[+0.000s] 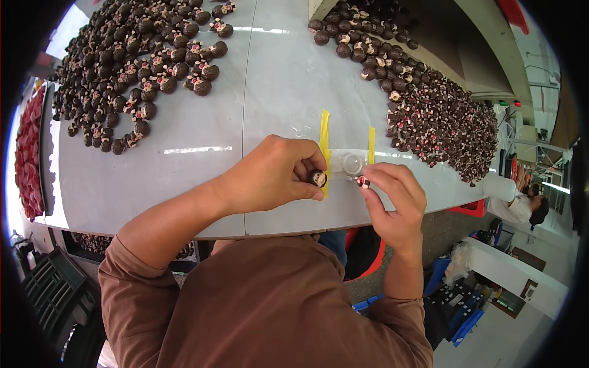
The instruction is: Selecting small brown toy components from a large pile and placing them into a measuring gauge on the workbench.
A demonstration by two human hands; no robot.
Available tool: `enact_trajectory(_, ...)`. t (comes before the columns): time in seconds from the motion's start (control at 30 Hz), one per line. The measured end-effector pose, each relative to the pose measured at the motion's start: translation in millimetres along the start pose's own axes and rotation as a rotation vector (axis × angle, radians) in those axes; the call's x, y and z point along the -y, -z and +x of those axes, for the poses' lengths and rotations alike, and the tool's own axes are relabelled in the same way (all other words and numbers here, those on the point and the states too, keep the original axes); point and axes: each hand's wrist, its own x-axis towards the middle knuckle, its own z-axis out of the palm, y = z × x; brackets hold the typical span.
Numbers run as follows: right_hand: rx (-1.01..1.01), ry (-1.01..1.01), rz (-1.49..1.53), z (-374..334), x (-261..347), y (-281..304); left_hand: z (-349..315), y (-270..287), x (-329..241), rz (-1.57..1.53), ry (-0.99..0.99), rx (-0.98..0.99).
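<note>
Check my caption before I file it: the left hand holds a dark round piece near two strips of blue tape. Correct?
Only the colour is wrong: the head view shows yellow tape. The left hand does hold a dark round piece near its two strips.

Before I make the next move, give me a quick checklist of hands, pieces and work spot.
1. Left hand gripping a round brown piece: ok.
2. Right hand pinching a small red-and-cream part: ok.
3. The two held items apart from each other: ok.
4. Clear round dish between the yellow tape strips: ok.
5. What the dish contains: cannot tell.
6. Pile of small parts on the table's right side: ok.
</note>
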Motion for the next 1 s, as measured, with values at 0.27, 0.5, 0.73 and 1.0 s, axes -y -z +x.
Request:
enact_trajectory(0.27, -0.076, -0.032, 0.304, -3.9, 17.1, -22.7, 1.3, -2.7, -0.7, 0.021, 0.051, 0.077)
enact_trajectory(0.5, -0.064, -0.014, 0.286, -1.7, 15.1, -27.4, 1.6, -1.9, 2.5, 0.055, 0.025, 0.078)
enact_trajectory(0.73, -0.055, -0.011, 0.283, -1.8, 14.7, -30.5, 1.1, -1.0, -0.7, 0.055, 0.024, 0.087)
enact_trajectory(1.0, -0.013, -0.032, 0.283, -7.2, 11.7, -29.0, 0.5, -4.4, 3.6, 0.094, -0.064, 0.048)
